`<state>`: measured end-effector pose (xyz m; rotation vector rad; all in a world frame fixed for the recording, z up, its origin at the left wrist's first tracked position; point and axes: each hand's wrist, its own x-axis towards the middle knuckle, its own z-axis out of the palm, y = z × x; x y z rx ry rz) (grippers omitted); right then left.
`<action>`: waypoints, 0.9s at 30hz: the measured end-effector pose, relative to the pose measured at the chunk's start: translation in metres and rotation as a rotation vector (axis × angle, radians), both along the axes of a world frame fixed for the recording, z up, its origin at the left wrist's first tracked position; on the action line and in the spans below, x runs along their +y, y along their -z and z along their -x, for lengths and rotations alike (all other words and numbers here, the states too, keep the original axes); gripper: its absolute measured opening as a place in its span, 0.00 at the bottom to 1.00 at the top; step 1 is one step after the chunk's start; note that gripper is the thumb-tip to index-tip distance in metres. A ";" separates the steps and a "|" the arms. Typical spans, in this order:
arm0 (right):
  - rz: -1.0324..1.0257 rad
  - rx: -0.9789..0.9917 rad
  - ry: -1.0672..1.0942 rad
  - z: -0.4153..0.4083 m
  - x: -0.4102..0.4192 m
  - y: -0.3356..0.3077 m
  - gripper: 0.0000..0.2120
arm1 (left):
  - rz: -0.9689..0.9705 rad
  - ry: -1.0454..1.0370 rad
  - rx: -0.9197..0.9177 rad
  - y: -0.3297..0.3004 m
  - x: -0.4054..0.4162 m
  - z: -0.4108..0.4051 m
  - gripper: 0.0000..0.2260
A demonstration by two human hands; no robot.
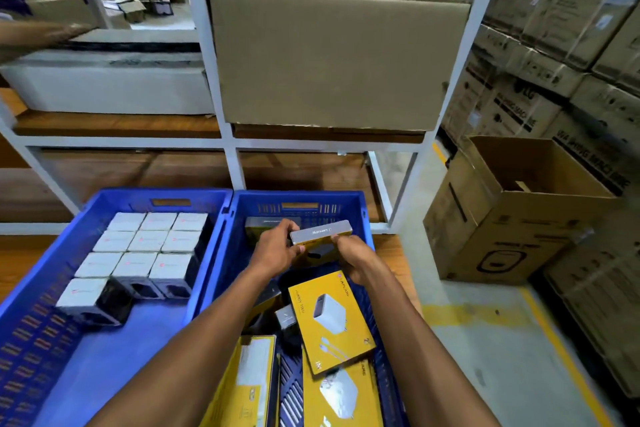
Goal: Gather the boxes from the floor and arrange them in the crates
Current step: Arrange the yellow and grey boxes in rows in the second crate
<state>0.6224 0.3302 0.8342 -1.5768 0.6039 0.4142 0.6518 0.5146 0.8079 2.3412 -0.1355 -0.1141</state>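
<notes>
both hands, left hand [273, 250] and right hand [353, 255], are gripping a yellow box [320, 236] over the right crate [360, 215]; left of it, the left crate [104, 199] is looking mostly filled, while yellow boxes [329, 319] below the grip are lying loose, still needing arranging.

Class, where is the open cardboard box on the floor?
In the head view, the open cardboard box stands at right, beside the white shelf rack and right of the right blue crate.

Dim, even indoor light; edges bow and blur (wide-angle lens).
</notes>
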 end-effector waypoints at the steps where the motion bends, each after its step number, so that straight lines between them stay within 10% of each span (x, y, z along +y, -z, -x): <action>1: -0.035 0.011 0.029 -0.002 0.000 -0.001 0.08 | -0.005 0.000 0.003 0.002 -0.006 -0.003 0.16; 27: -0.323 0.135 0.308 -0.036 0.004 0.022 0.19 | -0.117 -0.018 -0.164 0.035 -0.027 -0.033 0.16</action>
